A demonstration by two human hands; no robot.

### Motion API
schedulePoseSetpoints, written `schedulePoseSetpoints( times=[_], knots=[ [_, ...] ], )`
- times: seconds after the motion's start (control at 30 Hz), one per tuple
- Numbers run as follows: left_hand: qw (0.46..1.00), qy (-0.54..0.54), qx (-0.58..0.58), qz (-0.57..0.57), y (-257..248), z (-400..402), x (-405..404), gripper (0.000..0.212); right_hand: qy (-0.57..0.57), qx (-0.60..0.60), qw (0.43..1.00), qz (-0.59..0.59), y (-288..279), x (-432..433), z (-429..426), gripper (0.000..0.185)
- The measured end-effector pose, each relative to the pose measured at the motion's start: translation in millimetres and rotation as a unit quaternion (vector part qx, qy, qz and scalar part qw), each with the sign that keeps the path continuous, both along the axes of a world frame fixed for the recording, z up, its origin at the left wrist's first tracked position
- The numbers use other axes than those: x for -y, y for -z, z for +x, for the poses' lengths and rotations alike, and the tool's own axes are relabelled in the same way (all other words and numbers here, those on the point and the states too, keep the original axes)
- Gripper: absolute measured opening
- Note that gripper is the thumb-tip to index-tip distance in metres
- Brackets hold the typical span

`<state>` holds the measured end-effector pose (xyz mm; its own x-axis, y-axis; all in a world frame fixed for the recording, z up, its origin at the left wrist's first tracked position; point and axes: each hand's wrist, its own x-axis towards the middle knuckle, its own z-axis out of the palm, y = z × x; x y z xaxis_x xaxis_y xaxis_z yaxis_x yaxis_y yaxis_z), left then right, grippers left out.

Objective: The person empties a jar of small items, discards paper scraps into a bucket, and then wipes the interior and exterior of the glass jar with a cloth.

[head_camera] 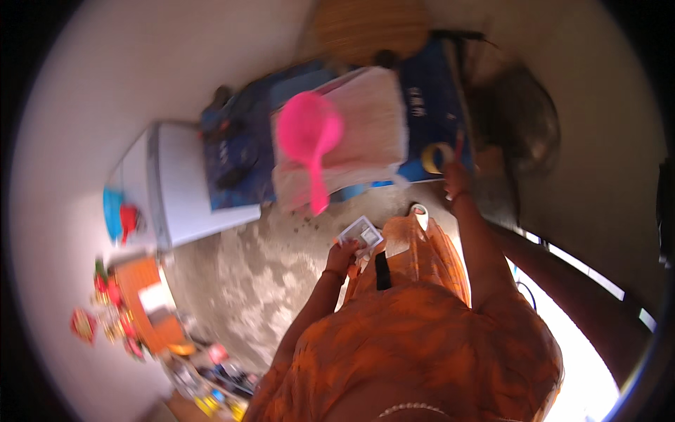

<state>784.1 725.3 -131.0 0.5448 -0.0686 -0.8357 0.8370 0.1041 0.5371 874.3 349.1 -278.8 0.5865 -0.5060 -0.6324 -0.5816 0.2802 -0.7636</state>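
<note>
My left hand (343, 256) holds a small clear, white-rimmed box or packet (362, 235) low in front of me, above the floor. At the right end of a table with a dark blue cover, my right hand (456, 179) is closed around a thin red stick-like thing (460, 145). A roll of yellowish tape (435, 158) lies beside that hand; whether they touch cannot be told. A pink plastic ladle (311, 126) rests on a pale sack or cloth (369, 121) on the table, its handle pointing towards me.
A white cabinet or chest (184, 184) adjoins the table's left end. Beyond it are a blue container (112, 211) and a red ladle (128, 219). A round wooden board (372, 26) stands behind the table, and a dark round thing (522, 116) is at right. Concrete floor (237, 279) shows below.
</note>
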Motion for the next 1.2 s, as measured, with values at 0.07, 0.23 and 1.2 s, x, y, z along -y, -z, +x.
schedulePoseSetpoints(
  times=[0.07, 0.23, 1.2],
  knots=[
    [0.999, -0.022, 0.023, 0.021, 0, -15, -22, 0.015, 0.007, 0.000, 0.995, 0.102, -28, -12, 4, 0.018],
    [0.990, -0.126, 0.032, 0.047, -22, -43, -66, 0.010, 0.107, 0.178, 0.935, 0.286, -103, -23, 0, 0.022],
    [0.936, -0.177, 0.170, -0.252, -63, 8, -292, 0.013, -0.199, 0.185, 0.935, 0.229, -313, -406, -43, 0.010]
  ],
)
